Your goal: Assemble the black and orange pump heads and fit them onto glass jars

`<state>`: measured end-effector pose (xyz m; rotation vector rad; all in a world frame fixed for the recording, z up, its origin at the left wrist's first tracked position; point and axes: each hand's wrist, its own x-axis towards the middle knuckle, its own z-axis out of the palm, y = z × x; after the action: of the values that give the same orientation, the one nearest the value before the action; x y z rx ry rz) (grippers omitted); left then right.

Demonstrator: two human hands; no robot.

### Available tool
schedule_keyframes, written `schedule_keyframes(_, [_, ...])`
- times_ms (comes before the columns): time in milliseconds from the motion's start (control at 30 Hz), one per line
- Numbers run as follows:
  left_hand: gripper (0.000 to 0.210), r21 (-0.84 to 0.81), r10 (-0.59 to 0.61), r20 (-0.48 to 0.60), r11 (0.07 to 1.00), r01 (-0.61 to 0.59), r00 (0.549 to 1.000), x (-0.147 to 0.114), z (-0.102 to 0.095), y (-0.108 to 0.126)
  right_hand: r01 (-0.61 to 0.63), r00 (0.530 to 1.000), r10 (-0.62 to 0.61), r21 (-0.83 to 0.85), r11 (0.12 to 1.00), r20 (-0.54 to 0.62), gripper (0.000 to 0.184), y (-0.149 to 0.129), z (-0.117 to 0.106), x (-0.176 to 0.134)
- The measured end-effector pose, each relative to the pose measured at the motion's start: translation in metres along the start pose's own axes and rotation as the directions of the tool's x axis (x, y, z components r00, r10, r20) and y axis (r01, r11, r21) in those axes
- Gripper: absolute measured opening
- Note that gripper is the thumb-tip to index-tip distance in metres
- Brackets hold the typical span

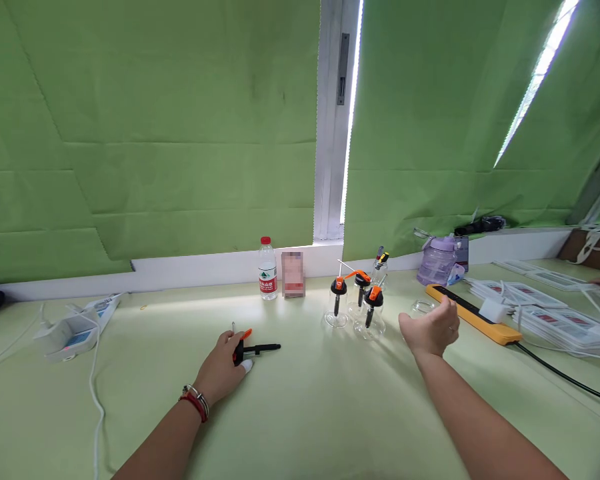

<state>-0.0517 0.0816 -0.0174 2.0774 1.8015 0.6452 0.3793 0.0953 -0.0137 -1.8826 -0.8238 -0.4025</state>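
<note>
My left hand (225,363) is closed round a black bottle lid (239,352) with an orange flip tab, held low over the table. A black rod from the lid points right, and a thin pale tip shows above the fingers. At the right, my right hand (433,327) curls round a clear glass bottle (423,307). Only the round glass edge shows above the palm; the hand hides the rest. Between the hands stand three glass bottles with black-and-orange lids: one at the left (337,303), one in front (371,313) and one behind (361,288).
Behind the bottles is a clear container (380,270) with pens. A water bottle (268,270) and a blurred pink card (293,275) stand by the wall. To the right lie a yellow power strip (473,313), a purple jug (437,260) and white labelled panels (555,327). A white cable (96,393) runs at left.
</note>
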Motion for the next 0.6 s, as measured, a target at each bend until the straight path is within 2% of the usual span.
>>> schedule_keyframes(33, [0.061,-0.016,0.004,0.006,1.0,-0.004,1.0,0.0,0.001,-0.002,-0.121,0.991,0.121,-0.012,0.993,0.06,0.091,0.005,0.005,0.001])
schedule_keyframes(100, [0.06,-0.047,0.006,0.011,0.999,-0.006,1.0,0.001,0.001,-0.003,-0.34,0.922,0.346,-0.064,0.938,0.172,0.093,0.016,0.014,0.003])
schedule_keyframes(167, [0.059,-0.078,0.003,0.013,0.997,-0.002,1.0,0.001,0.0,-0.002,-0.415,0.877,0.426,-0.096,0.905,0.222,0.094,0.024,0.021,0.005])
schedule_keyframes(367, [0.058,-0.138,-0.023,0.016,0.99,0.025,1.0,-0.001,-0.006,0.005,-0.35,0.881,0.377,-0.141,0.926,0.286,0.091,0.035,0.025,0.006])
schedule_keyframes(467, [0.057,-0.173,-0.029,-0.003,0.984,0.028,1.0,-0.001,-0.007,0.003,-0.356,0.87,0.384,-0.144,0.923,0.31,0.085,0.035,0.025,0.007])
schedule_keyframes(533, [0.057,-0.209,-0.037,-0.008,0.977,0.035,0.999,0.001,-0.005,-0.001,-0.364,0.881,0.382,-0.118,0.924,0.279,0.084,0.032,0.023,0.008])
schedule_keyframes(600, [0.057,-0.259,-0.045,0.0,0.965,0.044,0.999,0.003,-0.003,-0.005,-0.335,0.919,0.342,-0.068,0.94,0.196,0.083,0.024,0.018,0.009])
